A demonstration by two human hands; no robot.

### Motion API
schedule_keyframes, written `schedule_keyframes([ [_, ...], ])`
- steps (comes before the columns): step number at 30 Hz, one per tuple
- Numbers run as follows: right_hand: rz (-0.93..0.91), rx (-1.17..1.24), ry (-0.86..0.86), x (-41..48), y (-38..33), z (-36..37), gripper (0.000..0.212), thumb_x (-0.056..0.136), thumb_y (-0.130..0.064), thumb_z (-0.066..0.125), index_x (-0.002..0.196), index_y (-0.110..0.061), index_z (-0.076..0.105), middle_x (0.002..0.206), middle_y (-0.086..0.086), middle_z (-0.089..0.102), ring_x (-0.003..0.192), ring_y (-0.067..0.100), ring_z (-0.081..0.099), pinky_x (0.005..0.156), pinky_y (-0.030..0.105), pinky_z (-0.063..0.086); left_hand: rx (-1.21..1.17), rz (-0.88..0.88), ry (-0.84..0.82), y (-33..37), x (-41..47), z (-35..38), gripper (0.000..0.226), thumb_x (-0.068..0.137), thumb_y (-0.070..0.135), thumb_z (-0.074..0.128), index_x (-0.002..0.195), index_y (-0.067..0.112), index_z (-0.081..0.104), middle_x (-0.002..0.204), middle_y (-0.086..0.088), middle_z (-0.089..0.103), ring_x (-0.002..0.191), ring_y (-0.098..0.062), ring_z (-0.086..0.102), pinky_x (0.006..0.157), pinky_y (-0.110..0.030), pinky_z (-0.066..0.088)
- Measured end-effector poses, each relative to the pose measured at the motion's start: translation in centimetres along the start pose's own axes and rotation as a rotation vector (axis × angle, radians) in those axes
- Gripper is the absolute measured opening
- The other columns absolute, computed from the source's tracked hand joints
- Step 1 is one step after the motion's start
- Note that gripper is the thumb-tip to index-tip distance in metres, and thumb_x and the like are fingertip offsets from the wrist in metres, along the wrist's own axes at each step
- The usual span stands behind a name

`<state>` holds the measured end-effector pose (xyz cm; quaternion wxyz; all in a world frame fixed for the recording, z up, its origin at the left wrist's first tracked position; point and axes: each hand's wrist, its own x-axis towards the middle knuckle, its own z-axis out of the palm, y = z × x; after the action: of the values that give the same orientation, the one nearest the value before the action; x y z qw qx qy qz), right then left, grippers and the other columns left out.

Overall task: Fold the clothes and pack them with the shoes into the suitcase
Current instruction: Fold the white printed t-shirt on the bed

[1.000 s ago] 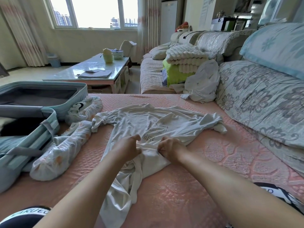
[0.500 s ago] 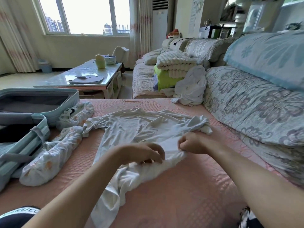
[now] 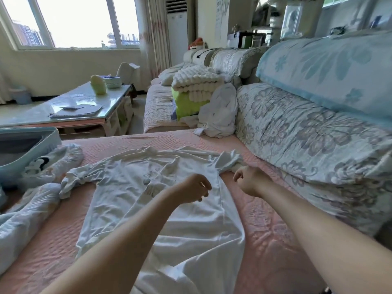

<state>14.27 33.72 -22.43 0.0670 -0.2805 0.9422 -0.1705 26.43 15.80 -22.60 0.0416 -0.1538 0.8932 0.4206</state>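
Pink quilted sofa seat (image 3: 265,209) carried the white shirt (image 3: 148,198), its long axis running from beneath the grips away to the collar beyond them. The left grip (image 3: 196,188) hung over the shirt's middle, fingers curled. The right grip (image 3: 247,180) was fisted just beside the right sleeve, so nearer for folding it inward. Whether either pinched cloth could not be told. The open suitcase (image 3: 51,134) lay well left of both.

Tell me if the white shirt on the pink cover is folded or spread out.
Spread out: the white shirt lies flat on the pink cover, a sleeve out to each side.
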Motion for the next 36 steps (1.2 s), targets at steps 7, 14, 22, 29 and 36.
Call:
schedule_keyframes([
  [7, 0.234, -0.016, 0.103, 8.6, 4.5, 1.7, 0.054, 0.095, -0.051, 0.047, 0.138, -0.018, 0.049, 0.135, 0.013, 0.059, 0.120, 0.032, 0.058, 0.091, 0.038, 0.048, 0.229, 0.077, 0.241, 0.2, 11.3, 2.3, 0.011, 0.092, 0.022, 0.060, 0.084, 0.028, 0.063, 0.093, -0.004, 0.069, 0.082, -0.024, 0.066, 0.074, -0.038, 0.058],
  [14, 0.232, 0.187, 0.172, 14.1, 6.1, 3.0, 0.016, 0.083, -0.025, 0.065, 0.098, -0.019, 0.068, 0.109, 0.010, 0.070, 0.102, 0.030, 0.066, 0.078, 0.030, 0.050, 0.558, 0.177, 0.264, 1.3, 18.9, 5.1, 0.035, 0.087, 0.029, 0.060, 0.120, 0.018, 0.058, 0.117, -0.014, 0.059, 0.107, -0.035, 0.060, 0.087, -0.042, 0.052],
  [22, -0.126, -0.412, 0.446, 14.3, 10.6, 2.2, 0.015, 0.086, -0.010, 0.064, 0.075, -0.018, 0.069, 0.109, 0.008, 0.062, 0.097, 0.029, 0.058, 0.086, 0.041, 0.048, 0.303, 0.280, 0.093, 1.7, 16.9, 3.9, 0.020, 0.079, 0.010, 0.055, 0.068, 0.015, 0.071, 0.072, 0.003, 0.069, 0.070, -0.019, 0.064, 0.067, -0.036, 0.056],
  [29, -0.134, 0.027, 0.628, 14.4, 9.0, 1.6, 0.026, 0.081, 0.007, 0.052, 0.069, -0.015, 0.063, 0.079, 0.002, 0.060, 0.076, 0.023, 0.058, 0.066, 0.032, 0.048, 0.403, 0.360, 0.286, 2.3, 19.3, 3.2, 0.028, 0.093, 0.012, 0.050, 0.092, 0.025, 0.075, 0.095, 0.008, 0.072, 0.061, -0.003, 0.054, 0.058, -0.024, 0.047],
  [36, -0.142, 0.041, -0.106, 15.6, 6.4, 1.7, 0.035, 0.086, -0.031, 0.060, 0.118, -0.036, 0.072, 0.108, -0.009, 0.068, 0.101, 0.015, 0.062, 0.097, 0.032, 0.044, 0.746, 0.252, 0.171, -0.1, 25.3, 0.7, 0.047, 0.096, 0.008, 0.052, 0.137, 0.031, 0.052, 0.136, 0.003, 0.051, 0.111, -0.021, 0.060, 0.087, -0.038, 0.055],
])
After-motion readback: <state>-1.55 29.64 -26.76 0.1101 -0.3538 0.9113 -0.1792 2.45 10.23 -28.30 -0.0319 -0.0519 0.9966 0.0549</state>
